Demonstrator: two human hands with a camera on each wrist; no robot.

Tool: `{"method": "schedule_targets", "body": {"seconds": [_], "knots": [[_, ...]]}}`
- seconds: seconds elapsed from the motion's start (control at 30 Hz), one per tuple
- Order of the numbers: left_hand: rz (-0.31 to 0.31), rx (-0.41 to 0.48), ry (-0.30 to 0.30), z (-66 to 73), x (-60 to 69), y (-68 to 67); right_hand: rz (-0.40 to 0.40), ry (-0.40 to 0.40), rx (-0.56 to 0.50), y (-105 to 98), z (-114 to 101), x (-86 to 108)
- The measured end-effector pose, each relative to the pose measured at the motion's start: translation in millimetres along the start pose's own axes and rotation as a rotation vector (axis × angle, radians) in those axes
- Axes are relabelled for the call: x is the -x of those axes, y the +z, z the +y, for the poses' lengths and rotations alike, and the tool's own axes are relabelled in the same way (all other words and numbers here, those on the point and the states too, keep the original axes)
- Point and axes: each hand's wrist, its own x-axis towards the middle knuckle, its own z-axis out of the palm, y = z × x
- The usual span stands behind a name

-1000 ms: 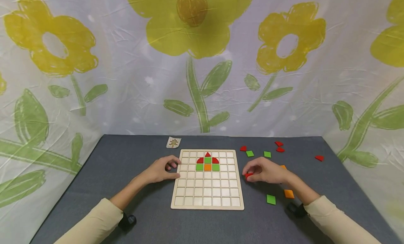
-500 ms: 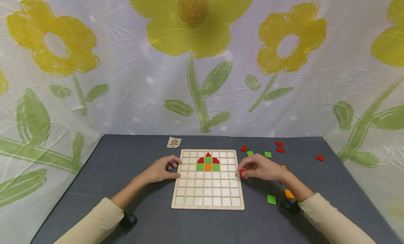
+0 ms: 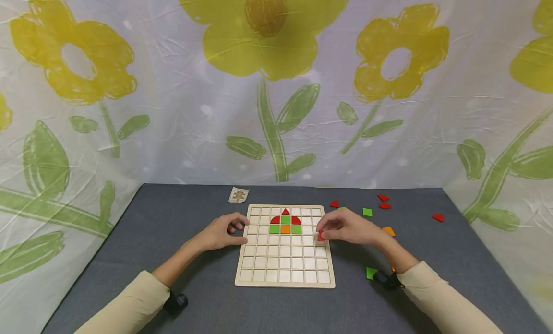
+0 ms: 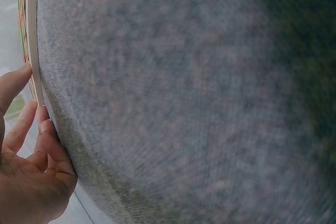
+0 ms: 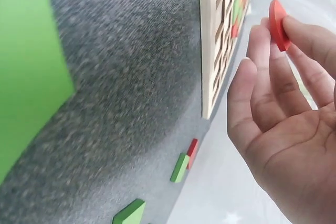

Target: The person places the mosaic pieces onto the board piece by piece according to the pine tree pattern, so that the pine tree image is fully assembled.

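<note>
Grey cloth table (image 3: 216,310), lower frame: right hand (image 3: 347,228), pinching a flat red curved-edged piece (image 3: 320,235), just moved over the square pale-wood grid board (image 3: 285,285), lower centre, within placing reach; relaxed left hand (image 3: 219,233) touches its edge.

Left hand (image 3: 222,232) loosely curved, thumb apart; right hand (image 3: 349,227) in a fingertip pinch.

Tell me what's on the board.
The board holds seven tiles: three red, three green, one orange. The right hand, holding a red piece, hides whatever's below at the right edge.
</note>
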Motion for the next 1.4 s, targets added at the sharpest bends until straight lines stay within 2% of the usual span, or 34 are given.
{"method": "schedule_targets", "body": {"seconds": [0.3, 0.57, 0.9, 1.1, 1.4], "knots": [[-0.001, 0.012, 0.012, -1.1, -0.4, 0.3, -0.024, -0.025, -0.050, 6, -5, -9.5], [0.005, -0.001, -0.002, -0.8, 0.1, 1.1, -0.029, -0.080, -0.017, 11, -8, -22.1], [0.008, 0.008, 0.001, 1.7, 2.7, 0.3, -0.076, -0.110, -0.080, 24, -16, -48.6], [0.008, 0.005, 0.000, 0.9, 1.4, 1.2, -0.075, -0.092, -0.045, 29, -22, -63.9], [0.008, 0.003, 0.003, 0.3, -0.3, 0.9, -0.078, -0.137, -0.067, 36, -23, -84.6]]}}
